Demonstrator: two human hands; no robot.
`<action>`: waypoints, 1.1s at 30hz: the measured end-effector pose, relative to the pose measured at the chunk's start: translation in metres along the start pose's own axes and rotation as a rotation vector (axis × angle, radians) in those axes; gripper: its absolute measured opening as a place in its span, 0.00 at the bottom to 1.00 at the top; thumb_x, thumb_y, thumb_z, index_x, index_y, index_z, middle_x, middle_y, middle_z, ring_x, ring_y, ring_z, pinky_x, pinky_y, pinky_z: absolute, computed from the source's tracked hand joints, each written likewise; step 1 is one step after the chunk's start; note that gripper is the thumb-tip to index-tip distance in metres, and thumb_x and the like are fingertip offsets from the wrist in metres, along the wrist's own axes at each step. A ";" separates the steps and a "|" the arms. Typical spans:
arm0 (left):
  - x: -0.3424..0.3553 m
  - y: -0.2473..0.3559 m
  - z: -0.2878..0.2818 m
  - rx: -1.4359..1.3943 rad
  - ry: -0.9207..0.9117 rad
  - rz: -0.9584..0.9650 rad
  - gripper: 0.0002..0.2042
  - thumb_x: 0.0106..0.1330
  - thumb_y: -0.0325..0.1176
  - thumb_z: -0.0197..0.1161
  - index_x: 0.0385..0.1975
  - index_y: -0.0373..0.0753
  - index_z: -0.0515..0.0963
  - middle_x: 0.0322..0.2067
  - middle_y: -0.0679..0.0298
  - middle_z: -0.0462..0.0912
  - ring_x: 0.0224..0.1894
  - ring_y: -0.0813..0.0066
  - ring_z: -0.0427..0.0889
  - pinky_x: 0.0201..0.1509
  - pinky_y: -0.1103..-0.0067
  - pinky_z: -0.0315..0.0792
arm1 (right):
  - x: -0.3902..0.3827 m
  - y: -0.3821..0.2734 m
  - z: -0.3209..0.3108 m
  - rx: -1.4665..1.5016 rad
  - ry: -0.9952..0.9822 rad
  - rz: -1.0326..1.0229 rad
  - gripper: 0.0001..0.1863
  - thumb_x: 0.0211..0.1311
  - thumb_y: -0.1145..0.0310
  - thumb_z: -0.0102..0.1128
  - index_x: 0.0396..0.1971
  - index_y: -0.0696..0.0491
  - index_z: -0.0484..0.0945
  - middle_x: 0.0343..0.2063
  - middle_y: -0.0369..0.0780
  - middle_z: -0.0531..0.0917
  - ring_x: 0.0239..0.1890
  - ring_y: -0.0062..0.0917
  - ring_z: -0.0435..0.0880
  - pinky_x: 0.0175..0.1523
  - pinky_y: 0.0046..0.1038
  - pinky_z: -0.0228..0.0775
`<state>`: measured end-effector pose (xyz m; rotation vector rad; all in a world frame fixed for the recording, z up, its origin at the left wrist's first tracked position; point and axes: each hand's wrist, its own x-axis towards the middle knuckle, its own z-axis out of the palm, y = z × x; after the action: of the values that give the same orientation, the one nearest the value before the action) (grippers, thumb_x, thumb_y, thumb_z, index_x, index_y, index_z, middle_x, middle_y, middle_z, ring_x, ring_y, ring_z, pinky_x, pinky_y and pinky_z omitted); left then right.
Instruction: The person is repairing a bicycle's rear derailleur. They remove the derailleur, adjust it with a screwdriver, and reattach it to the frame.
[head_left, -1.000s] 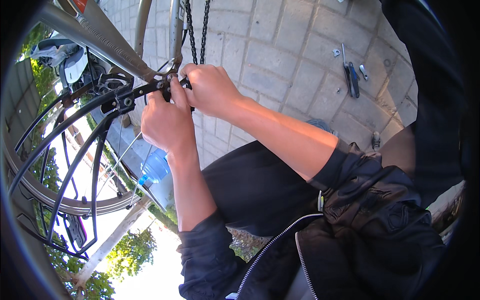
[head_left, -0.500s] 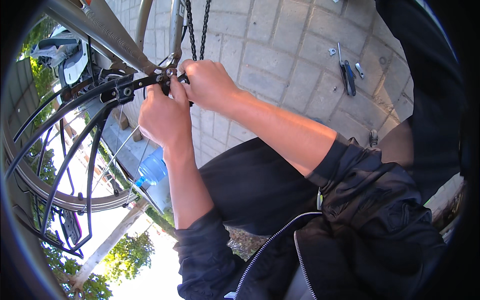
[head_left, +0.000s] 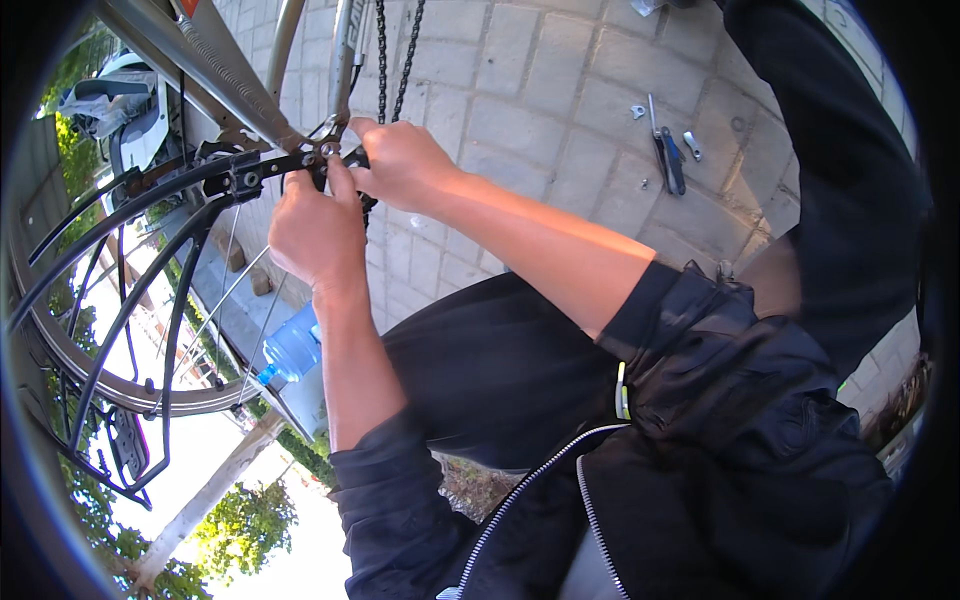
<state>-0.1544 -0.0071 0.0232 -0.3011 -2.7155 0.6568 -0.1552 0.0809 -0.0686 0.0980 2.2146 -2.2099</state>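
At the rear end of a grey bicycle frame (head_left: 235,70), both my hands work close together. My left hand (head_left: 322,228) is closed, index finger and thumb pinching at the bolted frame end (head_left: 327,149), around a small black part. My right hand (head_left: 408,168) is closed from the other side on a black part (head_left: 355,158) that looks like the rear derailleur; its fingers hide most of it. A bicycle chain (head_left: 400,70) hangs in two runs above my right hand. Beside my left fingers, a black perforated strap (head_left: 275,167) joins the frame end to a rack bracket (head_left: 240,181).
On the paving (head_left: 560,130) to the right lie a folding multi-tool (head_left: 669,160), a small silver piece (head_left: 692,146) and another small metal part (head_left: 637,112). The wheel rim (head_left: 190,402) and black rack rods (head_left: 130,330) are at left. A blue water jug (head_left: 292,346) lies beyond my left forearm.
The view has shifted slightly, so the tools and my arms appear farther left. Both hands stay closed at the frame end, with little change in their grip.
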 end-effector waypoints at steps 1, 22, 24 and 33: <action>0.001 0.000 -0.001 0.014 0.005 0.005 0.16 0.63 0.49 0.66 0.30 0.40 0.83 0.22 0.57 0.84 0.26 0.56 0.85 0.29 0.65 0.77 | 0.000 0.000 0.004 -0.014 0.032 -0.007 0.24 0.54 0.59 0.67 0.44 0.62 0.75 0.24 0.53 0.83 0.31 0.49 0.85 0.38 0.43 0.76; -0.003 -0.005 0.003 0.040 0.047 0.021 0.18 0.64 0.51 0.64 0.29 0.40 0.83 0.21 0.57 0.84 0.24 0.57 0.85 0.27 0.66 0.78 | -0.038 0.023 0.014 -0.069 0.391 -0.123 0.23 0.53 0.54 0.67 0.40 0.57 0.82 0.41 0.46 0.84 0.49 0.39 0.79 0.55 0.42 0.61; -0.005 -0.008 0.003 0.043 0.047 0.017 0.17 0.64 0.50 0.65 0.29 0.41 0.83 0.21 0.57 0.83 0.24 0.57 0.85 0.28 0.65 0.78 | -0.066 0.049 -0.008 -0.046 0.382 -0.094 0.24 0.55 0.53 0.67 0.43 0.58 0.82 0.46 0.46 0.83 0.50 0.40 0.80 0.56 0.43 0.63; -0.003 -0.008 0.003 -0.003 0.051 0.033 0.15 0.63 0.49 0.66 0.27 0.42 0.81 0.22 0.59 0.84 0.28 0.58 0.86 0.30 0.65 0.78 | -0.170 0.226 -0.181 -0.872 -0.114 0.418 0.11 0.59 0.75 0.52 0.37 0.56 0.83 0.40 0.48 0.84 0.47 0.48 0.83 0.50 0.43 0.77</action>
<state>-0.1535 -0.0162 0.0242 -0.3599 -2.6682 0.6450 0.0324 0.2560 -0.2852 0.3596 2.5578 -0.9180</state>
